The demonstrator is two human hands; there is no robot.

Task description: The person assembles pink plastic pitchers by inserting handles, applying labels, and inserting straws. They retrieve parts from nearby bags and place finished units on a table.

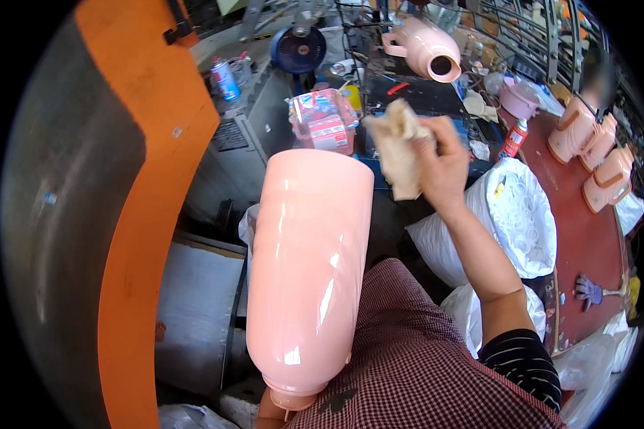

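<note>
A glossy pink thermos jug shell [308, 257] stands upside down in front of me, its broad end up and its narrow neck at the bottom. At that neck, my left hand [269, 412] grips the shell; most of the hand is hidden behind it. Up and to the right, my right hand [444, 161] pinches a crumpled cream cloth [397, 154], held in the air apart from the shell. The cloth is slightly blurred. Beyond it, another pink thermos jug [423, 50] lies on its side on the dark bench, its dark round opening facing me.
An orange and grey machine [132, 214] rises close on my left. A pink plastic box [323, 121], a small fan [298, 50] and spray cans [225, 79] lie ahead. To the right, a white sack [519, 222] of clear rings leans by a red-brown table [587, 243] holding several pink jugs.
</note>
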